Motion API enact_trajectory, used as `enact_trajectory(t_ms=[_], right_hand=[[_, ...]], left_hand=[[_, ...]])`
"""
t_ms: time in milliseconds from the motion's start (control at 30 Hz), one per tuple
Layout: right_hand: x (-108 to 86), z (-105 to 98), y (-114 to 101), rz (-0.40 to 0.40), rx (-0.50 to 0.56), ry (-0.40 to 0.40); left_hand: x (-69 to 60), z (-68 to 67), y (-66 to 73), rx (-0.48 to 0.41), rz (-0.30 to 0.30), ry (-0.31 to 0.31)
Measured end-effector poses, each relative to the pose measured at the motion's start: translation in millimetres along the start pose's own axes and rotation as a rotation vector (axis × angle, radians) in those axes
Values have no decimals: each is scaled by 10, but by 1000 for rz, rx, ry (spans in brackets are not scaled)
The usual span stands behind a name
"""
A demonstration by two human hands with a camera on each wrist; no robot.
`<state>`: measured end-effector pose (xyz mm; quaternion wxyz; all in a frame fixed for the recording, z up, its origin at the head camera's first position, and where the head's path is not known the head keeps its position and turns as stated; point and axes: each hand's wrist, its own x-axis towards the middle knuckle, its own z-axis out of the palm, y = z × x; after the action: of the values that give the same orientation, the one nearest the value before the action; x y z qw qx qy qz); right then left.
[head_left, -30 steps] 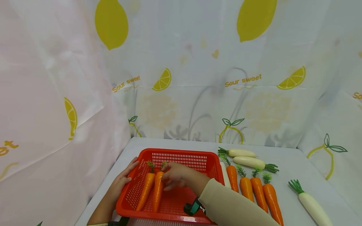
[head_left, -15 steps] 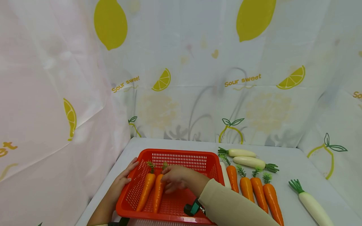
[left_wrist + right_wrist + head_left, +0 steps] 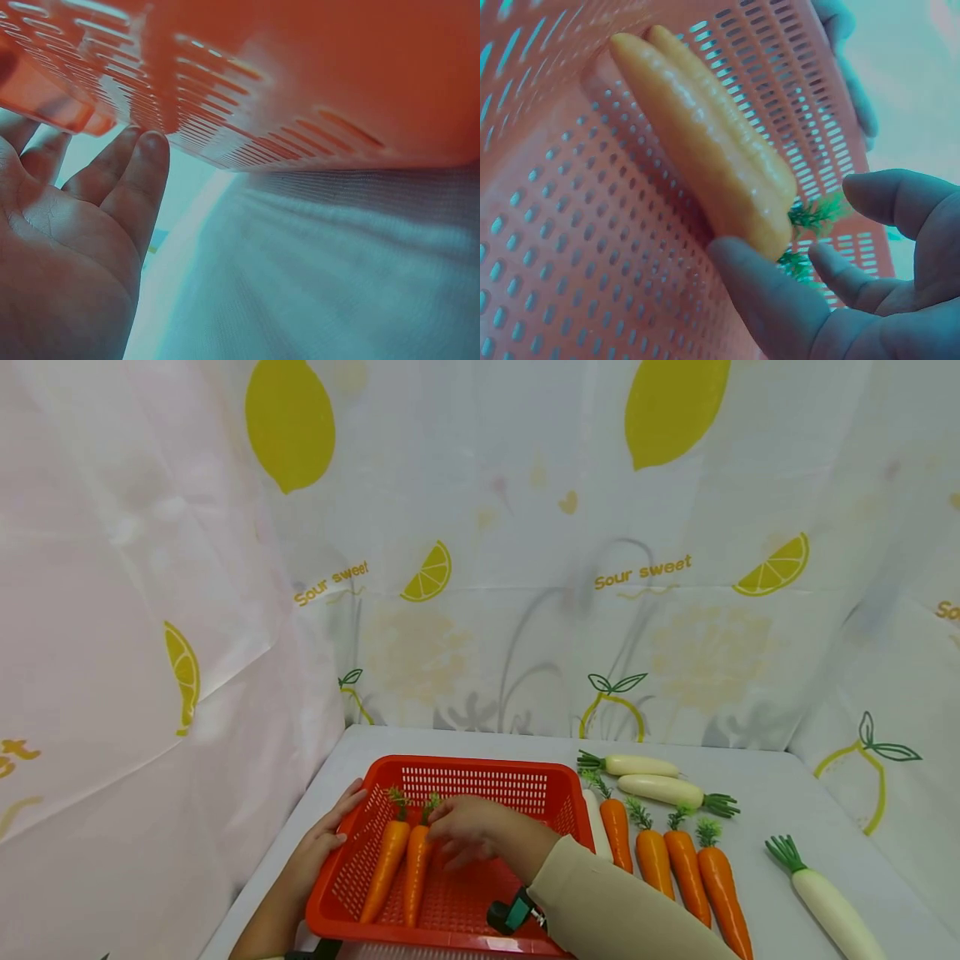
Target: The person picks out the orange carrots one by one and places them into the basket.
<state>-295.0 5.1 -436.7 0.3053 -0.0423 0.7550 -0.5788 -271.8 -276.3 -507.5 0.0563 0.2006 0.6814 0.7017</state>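
Observation:
Two orange carrots with leafy green tops lie side by side in the red plastic basket, a left carrot (image 3: 386, 870) and a right carrot (image 3: 416, 875). My right hand (image 3: 471, 831) hovers inside the basket (image 3: 450, 937), just right of the right carrot's top end. In the right wrist view its fingers are spread, and one fingertip (image 3: 731, 251) is at the carrot's thick end, touching or nearly so. My left hand (image 3: 324, 835) rests against the outside of the basket's left wall; the left wrist view shows its extended fingers (image 3: 139, 176) at the slotted wall.
Right of the basket lie several carrots (image 3: 684, 868) in a row. White radishes are there too: two at the back, an upper radish (image 3: 641, 766) and a lower radish (image 3: 660, 790), one partly hidden radish (image 3: 597, 822) beside the basket, and one radish (image 3: 832, 906) at far right.
The right carrot has settled slightly left, closer to the left carrot, and my right hand's fingers have come away from it. My left hand stays at the basket's side.

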Motion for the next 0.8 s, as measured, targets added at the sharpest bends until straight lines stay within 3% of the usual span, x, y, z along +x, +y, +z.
enact_trajectory(t_ms=[200, 367, 600, 800], right_hand=[[-71, -32, -38, -55, -30, 6], [-157, -69, -72, -80, 59, -19], [-351, -142, -149, -121, 175, -91], [-511, -234, -172, -183, 229, -148]], left_hand=[[-3, -7, 12, -2, 15, -10], [-2, -3, 25, 4, 30, -20], [-7, 9, 48, -19, -4, -9], [-7, 20, 63, -28, 8, -16]])
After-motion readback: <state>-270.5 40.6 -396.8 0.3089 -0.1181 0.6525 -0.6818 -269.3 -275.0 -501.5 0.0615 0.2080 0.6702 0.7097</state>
